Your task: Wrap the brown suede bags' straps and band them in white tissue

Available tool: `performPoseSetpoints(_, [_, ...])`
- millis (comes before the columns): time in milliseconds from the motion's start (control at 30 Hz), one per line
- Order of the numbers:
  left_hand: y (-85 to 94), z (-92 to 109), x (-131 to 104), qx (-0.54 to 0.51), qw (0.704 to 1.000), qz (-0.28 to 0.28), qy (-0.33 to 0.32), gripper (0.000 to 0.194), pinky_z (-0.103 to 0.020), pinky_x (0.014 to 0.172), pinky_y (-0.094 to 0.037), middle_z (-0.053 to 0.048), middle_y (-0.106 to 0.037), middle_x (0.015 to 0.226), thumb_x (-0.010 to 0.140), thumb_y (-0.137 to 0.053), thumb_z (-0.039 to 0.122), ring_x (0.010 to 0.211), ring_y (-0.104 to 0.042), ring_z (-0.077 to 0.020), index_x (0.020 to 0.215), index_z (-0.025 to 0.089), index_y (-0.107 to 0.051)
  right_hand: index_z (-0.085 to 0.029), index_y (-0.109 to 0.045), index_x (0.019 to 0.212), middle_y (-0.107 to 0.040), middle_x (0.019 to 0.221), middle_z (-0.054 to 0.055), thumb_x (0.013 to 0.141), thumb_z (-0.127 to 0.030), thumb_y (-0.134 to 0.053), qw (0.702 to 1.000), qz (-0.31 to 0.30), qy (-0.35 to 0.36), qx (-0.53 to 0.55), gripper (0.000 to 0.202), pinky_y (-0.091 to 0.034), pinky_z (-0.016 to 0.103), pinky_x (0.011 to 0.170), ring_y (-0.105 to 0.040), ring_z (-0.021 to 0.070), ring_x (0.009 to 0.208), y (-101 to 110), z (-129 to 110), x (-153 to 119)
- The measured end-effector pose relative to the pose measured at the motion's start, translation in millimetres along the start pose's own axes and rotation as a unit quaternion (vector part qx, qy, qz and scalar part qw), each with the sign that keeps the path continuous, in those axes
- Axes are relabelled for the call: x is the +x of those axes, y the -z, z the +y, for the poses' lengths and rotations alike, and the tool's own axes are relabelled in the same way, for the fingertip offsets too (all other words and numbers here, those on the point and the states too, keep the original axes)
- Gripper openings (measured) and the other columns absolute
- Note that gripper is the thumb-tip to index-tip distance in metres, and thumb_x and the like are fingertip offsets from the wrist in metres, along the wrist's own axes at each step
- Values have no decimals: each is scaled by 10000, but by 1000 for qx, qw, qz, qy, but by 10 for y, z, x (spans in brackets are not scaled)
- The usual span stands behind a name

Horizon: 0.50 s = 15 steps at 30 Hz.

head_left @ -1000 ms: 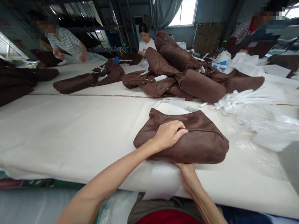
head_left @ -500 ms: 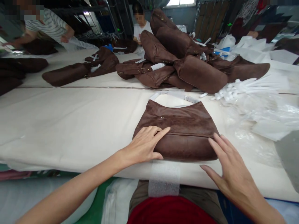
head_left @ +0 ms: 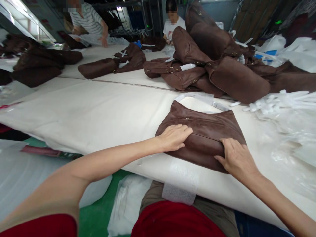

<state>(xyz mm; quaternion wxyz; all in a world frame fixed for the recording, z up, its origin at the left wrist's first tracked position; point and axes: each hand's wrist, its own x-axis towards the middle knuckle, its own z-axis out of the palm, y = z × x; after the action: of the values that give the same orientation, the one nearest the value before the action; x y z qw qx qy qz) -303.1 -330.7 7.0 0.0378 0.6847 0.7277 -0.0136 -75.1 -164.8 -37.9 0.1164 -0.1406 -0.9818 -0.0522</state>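
Observation:
A dark brown leather handbag (head_left: 199,131) lies flat on the white-covered table, a zip running across its upper part. Its strap (head_left: 221,106), in pale wrapping, loops out beyond the far edge. My left hand (head_left: 172,136) rests on the left half of the bag, fingers curled and closed over the seam, thumb lower down. On the right side, my right hand (head_left: 237,156) grips the lower panel between fingers and thumb. What lies under the left fingers is hidden.
A heap of brown handbags (head_left: 237,75) stands beyond, with more bags (head_left: 98,68) to its left. White strips (head_left: 278,102) and clear plastic bags (head_left: 286,138) lie at right. Bubble wrap (head_left: 180,192) hangs over the near edge. Two people (head_left: 91,24) are across the table.
My right hand has moved in from beside the bag and closed on its lower panel. My left fingers have curled in. The view has turned left and tilted.

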Motion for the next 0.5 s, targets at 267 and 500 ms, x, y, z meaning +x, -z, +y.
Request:
performPoseSetpoints(267, [-28, -1, 11, -9, 1000, 4, -8, 338, -334, 757, -442, -43, -635, 1036, 824, -734, 241, 973, -610, -227, 1053, 196, -489, -211, -511, 1067, -640, 957, 59, 849, -521, -643, 977, 0, -48, 206, 402, -476, 339, 703, -648, 246, 828, -158, 176, -100])
performPoseSetpoints(500, [-112, 150, 106, 14, 997, 72, -38, 169, -340, 678, -413, -54, -632, 1008, 913, -628, 256, 898, -594, -213, 1032, 190, -529, -238, -417, 765, -469, 705, 3, 1015, -347, -438, 984, 125, 65, 110, 273, -401, 313, 604, -522, 192, 653, -152, 83, -12])
